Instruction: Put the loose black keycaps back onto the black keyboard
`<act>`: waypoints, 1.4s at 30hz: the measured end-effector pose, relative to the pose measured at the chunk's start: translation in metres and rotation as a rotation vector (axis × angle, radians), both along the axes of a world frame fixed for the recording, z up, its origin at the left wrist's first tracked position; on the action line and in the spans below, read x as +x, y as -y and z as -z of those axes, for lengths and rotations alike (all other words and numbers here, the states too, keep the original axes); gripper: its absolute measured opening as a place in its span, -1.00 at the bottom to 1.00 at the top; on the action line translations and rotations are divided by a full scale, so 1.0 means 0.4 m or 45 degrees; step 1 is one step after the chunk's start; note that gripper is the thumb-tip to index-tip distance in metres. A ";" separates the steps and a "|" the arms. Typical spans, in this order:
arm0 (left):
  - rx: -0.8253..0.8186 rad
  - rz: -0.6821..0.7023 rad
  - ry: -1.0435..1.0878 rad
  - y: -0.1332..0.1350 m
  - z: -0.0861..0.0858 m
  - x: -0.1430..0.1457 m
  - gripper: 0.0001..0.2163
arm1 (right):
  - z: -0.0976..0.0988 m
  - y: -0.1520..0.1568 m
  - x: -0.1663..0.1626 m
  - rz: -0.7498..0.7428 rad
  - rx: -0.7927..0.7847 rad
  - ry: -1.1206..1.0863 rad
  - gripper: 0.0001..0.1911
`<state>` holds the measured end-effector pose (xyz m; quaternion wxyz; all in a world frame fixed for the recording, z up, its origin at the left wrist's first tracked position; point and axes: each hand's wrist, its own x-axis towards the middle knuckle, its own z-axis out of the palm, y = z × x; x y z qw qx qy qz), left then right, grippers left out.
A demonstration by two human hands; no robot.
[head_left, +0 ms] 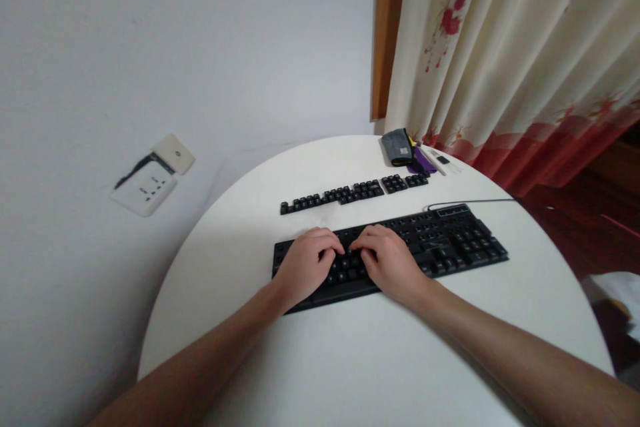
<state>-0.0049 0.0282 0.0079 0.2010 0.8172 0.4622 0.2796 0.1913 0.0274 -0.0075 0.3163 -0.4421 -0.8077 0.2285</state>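
A black keyboard (465,247) lies slightly askew on a round white table (320,353). Over its left half, my left hand (307,260) rests with curled fingers, index fingertip and thumb bent down at the keys. Close beside it, my right hand (387,260) is curled the same way, its fingertips pointing at the left hand's. Whatever lies between the fingertips is too small to make out. Behind the keyboard stands a line of loose black keycaps (360,191), in several groups. Part of the keyboard's upper rows is hidden by my hands.
At the table's back edge sit a grey pouch (397,147), a purple cloth (423,160) and a pale stick-like item (433,161). The keyboard's cable (480,201) runs off to the right. A wall with a socket (143,188) borders the left; a floral curtain (500,60) hangs behind.
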 end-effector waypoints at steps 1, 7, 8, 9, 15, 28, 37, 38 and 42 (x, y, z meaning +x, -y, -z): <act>0.001 0.001 0.000 0.000 0.001 0.000 -0.72 | 0.000 0.000 0.000 0.001 -0.002 0.001 -0.66; -0.010 -0.002 -0.001 -0.001 0.003 -0.003 -0.72 | -0.005 0.001 0.001 -0.009 -0.013 0.006 -0.66; -0.009 -0.002 -0.004 -0.001 0.003 -0.003 -0.72 | -0.007 0.001 0.001 -0.016 -0.018 0.009 -0.66; -0.008 -0.004 -0.007 -0.001 0.001 -0.003 -0.72 | -0.009 0.001 0.001 -0.020 -0.022 0.010 -0.66; 0.015 -0.067 0.009 0.006 -0.017 0.002 -0.69 | -0.044 0.000 0.011 0.029 0.033 0.006 -0.68; 0.159 -0.282 -0.252 -0.098 -0.049 0.004 -0.66 | -0.049 -0.119 0.137 0.446 0.082 -0.175 -0.73; 0.192 -0.275 -0.687 -0.191 -0.016 0.086 -0.68 | -0.065 -0.116 0.140 0.446 0.077 -0.142 -0.73; 0.197 -0.279 -0.700 -0.192 -0.015 0.090 -0.68 | -0.065 -0.117 0.141 0.449 0.078 -0.139 -0.73; 0.218 -0.282 -0.744 -0.190 -0.015 0.099 -0.69 | -0.067 -0.117 0.141 0.446 0.084 -0.117 -0.72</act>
